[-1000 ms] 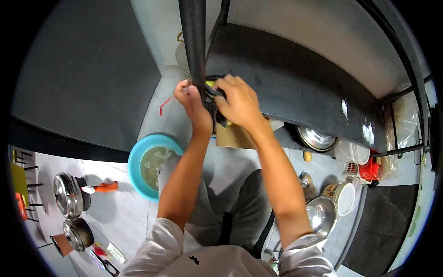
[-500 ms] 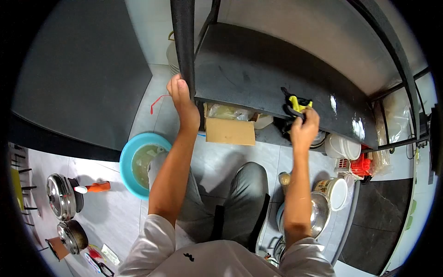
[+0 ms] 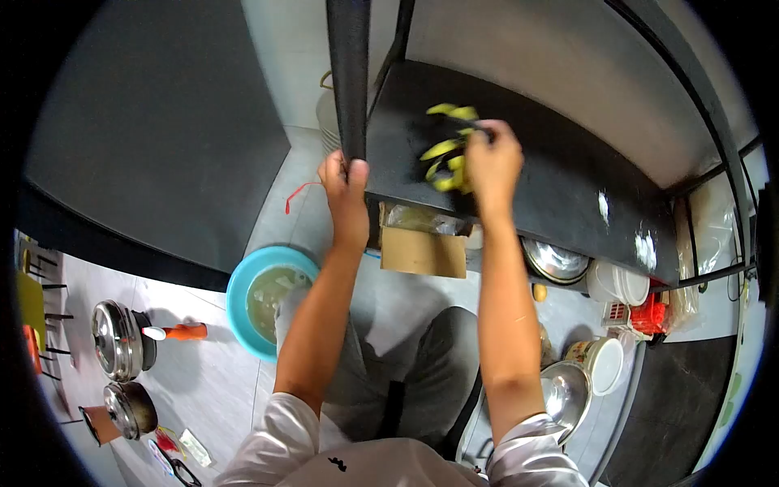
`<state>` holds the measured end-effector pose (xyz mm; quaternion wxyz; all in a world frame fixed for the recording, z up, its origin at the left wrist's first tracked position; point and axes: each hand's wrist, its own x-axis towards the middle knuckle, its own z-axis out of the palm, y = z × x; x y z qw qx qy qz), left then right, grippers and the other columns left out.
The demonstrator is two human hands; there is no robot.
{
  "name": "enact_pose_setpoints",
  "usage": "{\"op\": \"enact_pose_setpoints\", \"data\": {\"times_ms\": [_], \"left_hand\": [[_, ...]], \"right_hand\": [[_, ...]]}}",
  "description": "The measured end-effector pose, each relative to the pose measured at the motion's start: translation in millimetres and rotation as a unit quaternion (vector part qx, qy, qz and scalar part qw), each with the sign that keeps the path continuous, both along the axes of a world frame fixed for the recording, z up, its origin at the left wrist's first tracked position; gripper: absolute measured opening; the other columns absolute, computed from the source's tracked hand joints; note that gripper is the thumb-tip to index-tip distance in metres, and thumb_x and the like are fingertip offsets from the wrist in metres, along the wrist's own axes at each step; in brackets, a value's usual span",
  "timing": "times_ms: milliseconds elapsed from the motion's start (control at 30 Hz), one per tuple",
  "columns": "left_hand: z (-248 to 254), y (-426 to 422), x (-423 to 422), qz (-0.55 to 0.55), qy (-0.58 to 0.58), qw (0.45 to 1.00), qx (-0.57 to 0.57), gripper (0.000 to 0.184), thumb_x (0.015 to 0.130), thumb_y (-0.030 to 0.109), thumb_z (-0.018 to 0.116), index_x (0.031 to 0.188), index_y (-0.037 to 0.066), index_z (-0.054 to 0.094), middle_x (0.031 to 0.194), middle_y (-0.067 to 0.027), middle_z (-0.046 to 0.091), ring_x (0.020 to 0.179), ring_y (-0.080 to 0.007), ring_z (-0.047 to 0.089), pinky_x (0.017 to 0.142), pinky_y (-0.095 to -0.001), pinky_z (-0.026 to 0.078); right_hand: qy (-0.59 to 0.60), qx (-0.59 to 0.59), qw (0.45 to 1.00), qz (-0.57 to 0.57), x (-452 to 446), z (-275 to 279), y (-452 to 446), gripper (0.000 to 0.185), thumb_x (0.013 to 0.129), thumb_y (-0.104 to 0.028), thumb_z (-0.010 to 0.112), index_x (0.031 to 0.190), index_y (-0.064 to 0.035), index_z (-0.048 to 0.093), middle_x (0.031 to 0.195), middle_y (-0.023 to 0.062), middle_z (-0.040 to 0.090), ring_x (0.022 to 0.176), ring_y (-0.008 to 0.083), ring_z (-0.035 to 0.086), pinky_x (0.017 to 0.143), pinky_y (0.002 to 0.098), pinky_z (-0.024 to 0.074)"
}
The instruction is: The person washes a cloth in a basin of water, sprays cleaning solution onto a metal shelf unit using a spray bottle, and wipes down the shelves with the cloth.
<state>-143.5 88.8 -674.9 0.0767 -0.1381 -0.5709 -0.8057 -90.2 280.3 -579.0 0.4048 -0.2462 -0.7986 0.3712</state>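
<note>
My left hand (image 3: 346,199) is closed round the lower part of the black upright post (image 3: 349,97) of the rack. Held in my right hand (image 3: 495,166) is a black and yellow cloth (image 3: 446,154), blurred by motion, over the left part of the dark shelf (image 3: 560,170). The fingers of that hand are pinched on the cloth's right side. White smears (image 3: 645,250) mark the shelf's right end. Below the shelf's front edge sits an open cardboard box (image 3: 423,252) with plastic bags inside.
A blue basin (image 3: 235,304) of cloudy water stands on the floor at my left. Lidded pots (image 3: 114,341) and an orange spray bottle (image 3: 185,331) lie further left. At right are a white bucket (image 3: 613,284), a red basket (image 3: 649,312) and a metal bowl (image 3: 565,398).
My right hand went from the post rightward along the shelf's front, then back left and deeper over the shelf with the cloth. My left hand has stayed at the post.
</note>
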Motion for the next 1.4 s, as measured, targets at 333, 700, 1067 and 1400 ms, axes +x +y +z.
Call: {"op": "enact_pose_setpoints", "data": {"times_ms": [333, 700, 1067, 1400], "left_hand": [[1, 8, 0, 0.085, 0.006, 0.989, -0.123, 0.04, 0.095, 0.031, 0.073, 0.11, -0.001, 0.054, 0.108, -0.0114, 0.047, 0.103, -0.0264, 0.044, 0.096, -0.0391, 0.036], [3, 13, 1, 0.101, -0.008, 0.985, -0.137, 0.036, 0.092, 0.02, 0.074, 0.112, -0.003, 0.055, 0.107, -0.0148, 0.05, 0.103, -0.0298, 0.049, 0.095, -0.0391, 0.039], [-3, 3, 0, 0.062, -0.015, 0.98, -0.186, 0.036, 0.087, 0.008, 0.066, 0.116, -0.002, 0.048, 0.109, -0.0187, 0.049, 0.104, -0.0352, 0.05, 0.096, -0.0425, 0.04], [-1, 1, 1, 0.047, 0.004, 0.984, -0.17, 0.037, 0.087, 0.007, 0.067, 0.118, -0.003, 0.049, 0.107, -0.0176, 0.049, 0.104, -0.0347, 0.05, 0.096, -0.0412, 0.039]], "right_hand": [[-0.383, 0.129, 0.91, 0.097, -94, -21, 41, 0.052, 0.088, -0.031, 0.05, 0.129, -0.0013, 0.063, 0.121, 0.0265, 0.067, 0.111, 0.0413, 0.066, 0.097, 0.0504, 0.0513], [-0.085, 0.329, 0.868, 0.363, -59, -28, 46, 0.035, 0.079, -0.009, 0.07, 0.113, -0.0027, 0.072, 0.124, 0.0201, 0.069, 0.118, 0.0363, 0.065, 0.105, 0.0432, 0.0507], [-0.321, 0.256, 0.906, -0.107, -123, -79, 261, 0.047, 0.087, -0.036, 0.066, 0.122, -0.0054, 0.066, 0.121, 0.0222, 0.067, 0.103, 0.0437, 0.067, 0.095, 0.0525, 0.0525], [-0.12, 0.303, 0.828, 0.457, -128, -33, 11, 0.042, 0.082, -0.014, 0.061, 0.121, -0.0007, 0.068, 0.129, 0.0249, 0.065, 0.12, 0.0407, 0.062, 0.106, 0.0468, 0.0488]]}}
